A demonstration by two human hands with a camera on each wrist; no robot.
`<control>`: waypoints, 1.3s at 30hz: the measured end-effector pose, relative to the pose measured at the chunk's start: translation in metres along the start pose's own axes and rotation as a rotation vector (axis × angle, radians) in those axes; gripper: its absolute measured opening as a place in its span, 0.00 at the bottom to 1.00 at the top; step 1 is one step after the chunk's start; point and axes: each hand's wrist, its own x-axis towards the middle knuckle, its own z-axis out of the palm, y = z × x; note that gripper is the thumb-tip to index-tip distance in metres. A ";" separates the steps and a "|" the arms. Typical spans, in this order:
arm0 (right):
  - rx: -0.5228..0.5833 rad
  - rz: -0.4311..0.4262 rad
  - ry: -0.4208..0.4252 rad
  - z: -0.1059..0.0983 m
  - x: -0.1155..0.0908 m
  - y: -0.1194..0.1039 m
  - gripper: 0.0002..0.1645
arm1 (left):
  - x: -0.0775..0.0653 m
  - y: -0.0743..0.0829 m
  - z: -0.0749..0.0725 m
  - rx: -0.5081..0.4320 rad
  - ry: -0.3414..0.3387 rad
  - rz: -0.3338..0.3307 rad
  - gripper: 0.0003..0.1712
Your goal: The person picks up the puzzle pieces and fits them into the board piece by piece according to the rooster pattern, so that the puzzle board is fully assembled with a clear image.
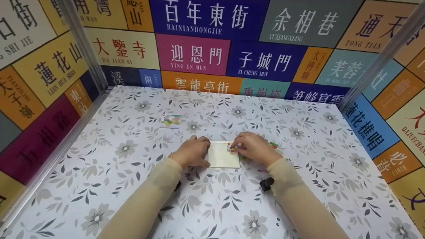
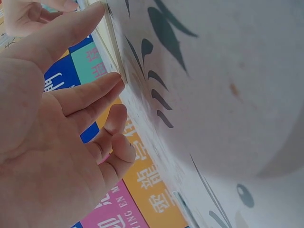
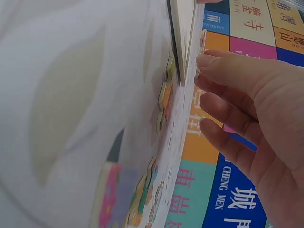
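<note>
A pale, rectangular puzzle board (image 1: 223, 157) with a thin raised rim lies flat in front of the person. At its left side, the left hand (image 1: 192, 152) touches the edge, thumb near the lower corner and fingers near the upper one. The left wrist view shows that thumb and two fingers (image 2: 90, 92) fairly straight, with the other two bent. Over the board's upper right corner, the right hand (image 1: 254, 147) pinches a small colourful puzzle piece (image 1: 229, 149) between thumb and fingertips. In the right wrist view the piece (image 3: 203, 40) appears nearly edge-on.
Several loose puzzle pieces (image 1: 274, 145) lie right of the board, partly hidden under the right hand; more pieces (image 3: 142, 194) show in the right wrist view. A colourful picture card (image 1: 171, 121) lies at the back left. Lettered panels (image 1: 196, 54) surround the flower-patterned table (image 1: 126, 179).
</note>
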 end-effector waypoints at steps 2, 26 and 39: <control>-0.002 0.005 -0.010 0.002 0.004 -0.004 0.08 | 0.000 -0.001 0.000 -0.003 0.000 -0.006 0.39; 0.008 -0.065 -0.002 0.019 0.029 -0.025 0.07 | 0.000 -0.003 0.002 -0.046 0.002 -0.005 0.41; 0.022 -0.073 -0.010 0.024 0.038 -0.030 0.06 | -0.003 -0.003 0.001 -0.049 0.017 0.006 0.40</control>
